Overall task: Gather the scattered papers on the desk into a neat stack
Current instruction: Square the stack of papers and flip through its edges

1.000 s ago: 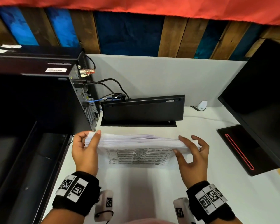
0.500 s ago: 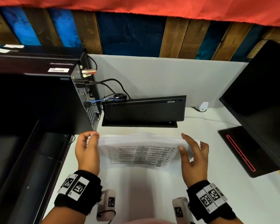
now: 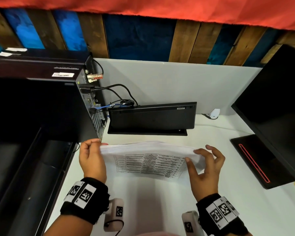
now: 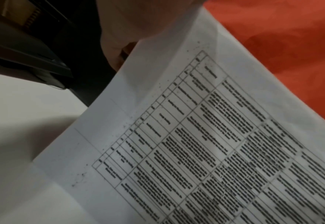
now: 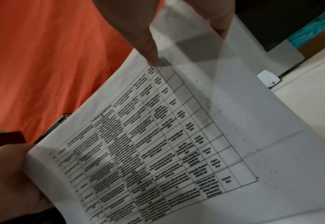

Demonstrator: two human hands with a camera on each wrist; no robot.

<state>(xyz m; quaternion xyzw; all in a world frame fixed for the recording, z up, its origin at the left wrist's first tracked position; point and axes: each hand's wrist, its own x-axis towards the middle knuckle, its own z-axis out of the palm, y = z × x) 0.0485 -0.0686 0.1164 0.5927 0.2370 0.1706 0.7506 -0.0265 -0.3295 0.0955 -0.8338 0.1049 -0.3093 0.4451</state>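
Note:
A stack of white papers (image 3: 146, 160) with a printed table on its near face is held tilted over the white desk (image 3: 160, 206), in front of me. My left hand (image 3: 92, 155) grips the stack's left edge with curled fingers. My right hand (image 3: 206, 166) pinches the right edge, thumb on the printed face and fingers behind. The left wrist view shows the printed sheet (image 4: 196, 151) running out from under my left hand's fingers (image 4: 131, 27). In the right wrist view my thumb (image 5: 142, 39) presses on the same sheet (image 5: 177, 136).
A black computer tower (image 3: 71, 103) with cables stands at the left. A black keyboard (image 3: 152, 118) leans on edge against the grey partition behind the stack. A dark monitor (image 3: 279, 108) and its red-lined base (image 3: 255, 160) fill the right. The desk's left edge drops off.
The stack has tipped, so more of its printed face shows than a second ago. My right hand's fingers have spread and loosened behind the right edge. The left hand has kept its grip.

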